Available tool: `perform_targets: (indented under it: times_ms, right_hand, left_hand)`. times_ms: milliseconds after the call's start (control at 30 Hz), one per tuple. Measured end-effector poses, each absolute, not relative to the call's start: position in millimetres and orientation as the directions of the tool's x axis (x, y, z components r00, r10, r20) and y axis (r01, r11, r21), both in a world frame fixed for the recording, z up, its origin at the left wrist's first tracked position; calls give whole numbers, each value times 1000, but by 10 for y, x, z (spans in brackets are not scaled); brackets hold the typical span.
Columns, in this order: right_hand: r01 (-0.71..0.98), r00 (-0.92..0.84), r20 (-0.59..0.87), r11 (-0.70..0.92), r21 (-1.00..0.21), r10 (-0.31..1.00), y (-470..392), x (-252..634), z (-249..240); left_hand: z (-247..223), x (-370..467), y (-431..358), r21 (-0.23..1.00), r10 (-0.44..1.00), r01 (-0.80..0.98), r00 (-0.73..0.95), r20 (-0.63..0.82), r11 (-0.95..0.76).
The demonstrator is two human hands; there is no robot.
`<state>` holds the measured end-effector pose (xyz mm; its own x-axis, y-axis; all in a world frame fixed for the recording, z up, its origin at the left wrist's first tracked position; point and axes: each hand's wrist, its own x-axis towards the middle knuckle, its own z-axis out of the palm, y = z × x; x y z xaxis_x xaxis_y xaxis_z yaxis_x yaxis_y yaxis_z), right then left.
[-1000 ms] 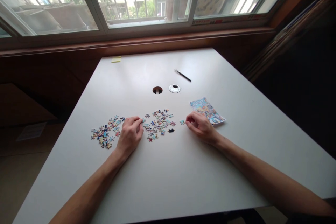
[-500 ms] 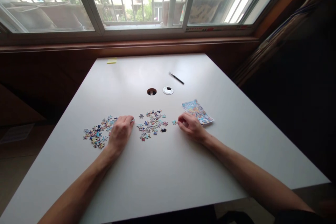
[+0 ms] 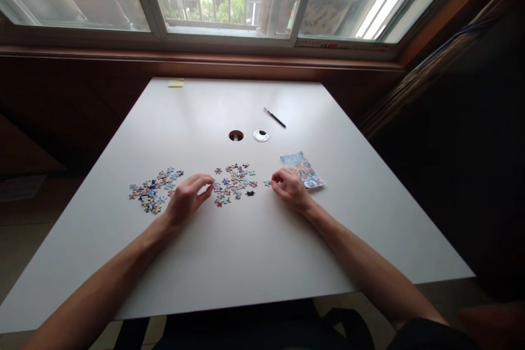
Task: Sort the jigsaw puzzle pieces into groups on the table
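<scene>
My left hand (image 3: 189, 194) is between two groups of loose jigsaw pieces, its thumb and forefinger pinched on a small puzzle piece (image 3: 216, 182) at the edge of the middle group (image 3: 235, 183). The other group (image 3: 151, 192) spreads out to the left of that hand. Over on the right, my right hand (image 3: 290, 188) has its fingers curled in a pinch at a teal puzzle piece (image 3: 267, 182). Behind its knuckles lies a colourful printed sheet (image 3: 301, 164), partly covered by the hand. A black piece (image 3: 250, 193) sits at the middle group's near right.
On the white table (image 3: 229, 262), a round cable hole (image 3: 236, 135) has its silver cover (image 3: 261, 135) beside it. Farther back lie a black pen (image 3: 274, 117) and a yellow sticky note (image 3: 176, 83). A barred window stands beyond the table.
My left hand has moved right, toward the middle group, its thumb and forefinger now showing a gap behind the tips. The right hand stays by the teal piece. The view has tilted slightly.
</scene>
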<state>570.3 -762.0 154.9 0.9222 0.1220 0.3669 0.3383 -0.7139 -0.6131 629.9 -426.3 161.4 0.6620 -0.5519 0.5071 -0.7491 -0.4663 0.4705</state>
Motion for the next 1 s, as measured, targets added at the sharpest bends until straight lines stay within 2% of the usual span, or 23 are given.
perform_targets:
  times_ms: [133, 233, 467, 667, 1000]
  right_hand:
    - [370, 914, 368, -718, -589, 169, -7609, 5686, 1562]
    - [381, 912, 362, -724, -574, 193, -7599, 5672, 1561]
    - [366, 925, 313, -735, -571, 217, -7588, 5650, 1545]
    - [414, 910, 232, -737, -534, 343, -7606, 5662, 1573]
    - [447, 895, 226, -766, -463, 385, -7614, 5666, 1539]
  left_hand:
    - [1637, 6008, -4362, 489, -740, -853, 446, 504, -181]
    - [1636, 5908, -4453, 439, -812, -893, 331, 481, -104]
    - [1614, 6003, -4492, 401, -876, -911, 264, 403, -90]
    - [1582, 6018, -4476, 454, -902, -884, 281, 328, -111]
    - [1569, 6028, -4467, 412, -890, -902, 290, 352, -131]
